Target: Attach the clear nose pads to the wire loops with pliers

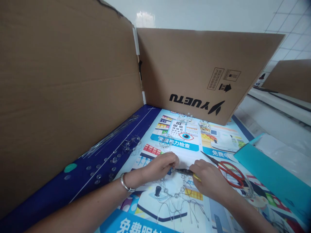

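Observation:
My right hand (206, 176) is closed round the yellow handles of a pair of pliers (183, 171), whose dark jaws point left. At the jaw tips, my left hand (165, 165) pinches a small part of a wire-and-bead piece (176, 194). That piece has clear round beads along a curve, and several loose wire ends fan out from it toward me. My left fingertips partly hide the spot where jaws and wire meet. Just right of my right hand lie scissors (230, 173) with red handles, blades pointing up and left.
Loose clear beads (98, 176), a green round piece (70, 167) and a bundle of straight wires (111, 136) lie on the blue strip at left. More beaded wire pieces (186, 119) rest farther back. Cardboard panels (184, 64) stand behind and left. A teal folder (272, 174) lies at right.

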The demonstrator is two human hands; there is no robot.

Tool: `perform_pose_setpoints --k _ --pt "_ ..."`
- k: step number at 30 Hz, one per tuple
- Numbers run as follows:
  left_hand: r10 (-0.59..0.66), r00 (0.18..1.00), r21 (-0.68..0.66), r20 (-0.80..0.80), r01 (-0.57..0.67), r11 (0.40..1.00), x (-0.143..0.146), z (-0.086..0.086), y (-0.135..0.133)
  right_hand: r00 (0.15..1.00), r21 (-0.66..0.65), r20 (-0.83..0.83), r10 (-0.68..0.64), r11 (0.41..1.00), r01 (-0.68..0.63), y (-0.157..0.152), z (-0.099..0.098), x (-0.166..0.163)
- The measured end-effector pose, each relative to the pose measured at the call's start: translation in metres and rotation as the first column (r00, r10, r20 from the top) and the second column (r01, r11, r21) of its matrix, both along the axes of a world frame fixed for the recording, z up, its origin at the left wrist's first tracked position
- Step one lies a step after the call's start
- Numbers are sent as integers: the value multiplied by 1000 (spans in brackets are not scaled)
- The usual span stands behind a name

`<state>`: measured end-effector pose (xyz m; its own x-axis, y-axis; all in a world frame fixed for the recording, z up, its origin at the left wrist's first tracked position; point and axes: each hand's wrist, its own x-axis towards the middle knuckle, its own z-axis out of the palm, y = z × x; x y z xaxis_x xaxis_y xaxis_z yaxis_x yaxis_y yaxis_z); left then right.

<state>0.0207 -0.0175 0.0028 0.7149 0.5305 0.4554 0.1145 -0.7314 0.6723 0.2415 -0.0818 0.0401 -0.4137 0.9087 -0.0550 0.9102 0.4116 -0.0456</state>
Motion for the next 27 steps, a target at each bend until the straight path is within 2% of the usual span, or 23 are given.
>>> perform_pose_setpoints --k 16,27 --pt "-9 998 22 -69 10 1000 1 -1 -1 1000 37 22 5 999 -6 0 -1 -3" --pt "-5 997 -33 -72 3 999 -2 2 2 1000 51 20 -11 999 10 -3 -1 -6"
